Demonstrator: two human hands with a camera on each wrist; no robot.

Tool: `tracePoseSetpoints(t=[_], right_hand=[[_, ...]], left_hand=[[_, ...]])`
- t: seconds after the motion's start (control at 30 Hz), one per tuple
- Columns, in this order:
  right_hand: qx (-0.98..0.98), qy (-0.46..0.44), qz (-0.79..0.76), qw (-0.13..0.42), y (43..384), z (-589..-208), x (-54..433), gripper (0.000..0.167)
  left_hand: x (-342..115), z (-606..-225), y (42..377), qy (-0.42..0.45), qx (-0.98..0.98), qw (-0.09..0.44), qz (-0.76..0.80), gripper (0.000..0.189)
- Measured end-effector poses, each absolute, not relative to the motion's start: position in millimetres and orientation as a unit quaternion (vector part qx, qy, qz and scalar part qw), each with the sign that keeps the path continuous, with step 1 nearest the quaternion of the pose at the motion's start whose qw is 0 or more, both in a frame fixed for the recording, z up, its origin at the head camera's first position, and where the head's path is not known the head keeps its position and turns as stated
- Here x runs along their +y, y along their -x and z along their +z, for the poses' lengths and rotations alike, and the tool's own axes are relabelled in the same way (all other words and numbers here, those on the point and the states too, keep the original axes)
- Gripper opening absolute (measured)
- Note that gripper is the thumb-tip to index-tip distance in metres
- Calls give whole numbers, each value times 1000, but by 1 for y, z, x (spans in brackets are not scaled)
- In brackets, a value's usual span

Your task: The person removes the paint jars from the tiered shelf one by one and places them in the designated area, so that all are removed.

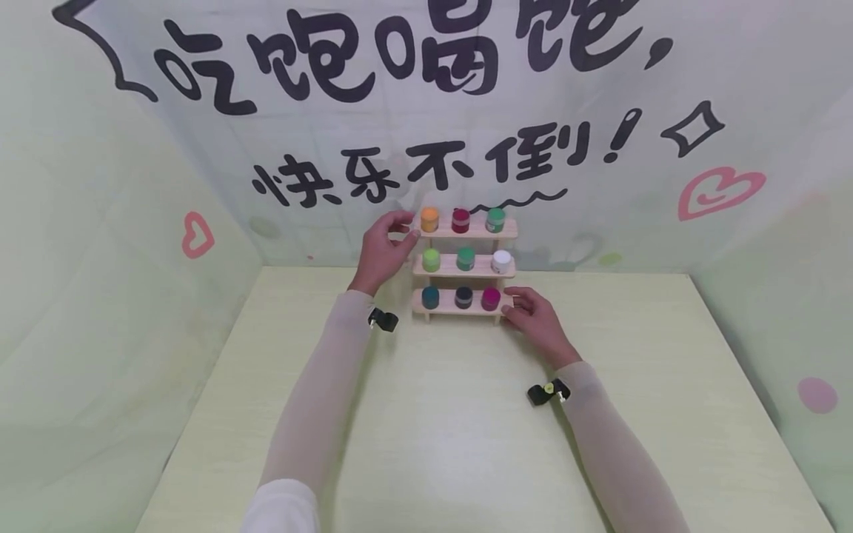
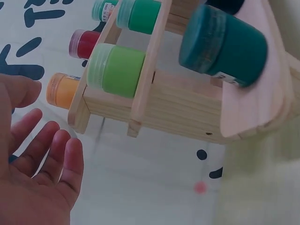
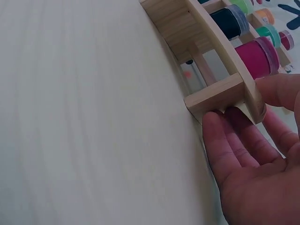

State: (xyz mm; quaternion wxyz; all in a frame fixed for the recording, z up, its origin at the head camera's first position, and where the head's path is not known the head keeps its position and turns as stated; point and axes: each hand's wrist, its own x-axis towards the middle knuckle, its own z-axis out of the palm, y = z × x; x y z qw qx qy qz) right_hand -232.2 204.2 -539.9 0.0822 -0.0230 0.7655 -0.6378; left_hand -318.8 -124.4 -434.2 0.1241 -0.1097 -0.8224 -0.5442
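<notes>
A three-tier wooden display rack (image 1: 465, 275) stands on the table against the back wall, three paint jars on each tier. My left hand (image 1: 384, 250) is beside the left end of the top tier, near the orange jar (image 2: 63, 90). Its fingers are loosely bent in the left wrist view, with nothing between them. At the right end of the bottom tier, my right hand (image 1: 538, 323) grips the rack, thumb by the board's top and fingers below it at the leg (image 3: 215, 96). The magenta jar (image 3: 257, 57) sits right beside that thumb.
The pale wooden table (image 1: 453, 429) reaches toward me from the rack. A white cloth wall (image 1: 373, 126) with black lettering rises behind it, and fabric walls close both sides. A small black camera (image 1: 383, 320) is strapped to each wrist.
</notes>
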Motion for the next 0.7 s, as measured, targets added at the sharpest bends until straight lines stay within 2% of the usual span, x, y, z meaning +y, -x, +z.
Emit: tracePoseSetpoints(t=[0.17, 0.37, 0.7], right_hand=[[719, -3, -688, 99, 234, -542, 201, 50], [705, 5, -703, 89, 242, -536, 195, 49], [704, -16, -703, 99, 234, -537, 197, 49]], left_hand=[[-122, -428, 325, 114, -823, 116, -545, 37], [-122, -419, 337, 120, -817, 122, -551, 37], [-114, -426, 338, 108, -812, 84, -567, 42]])
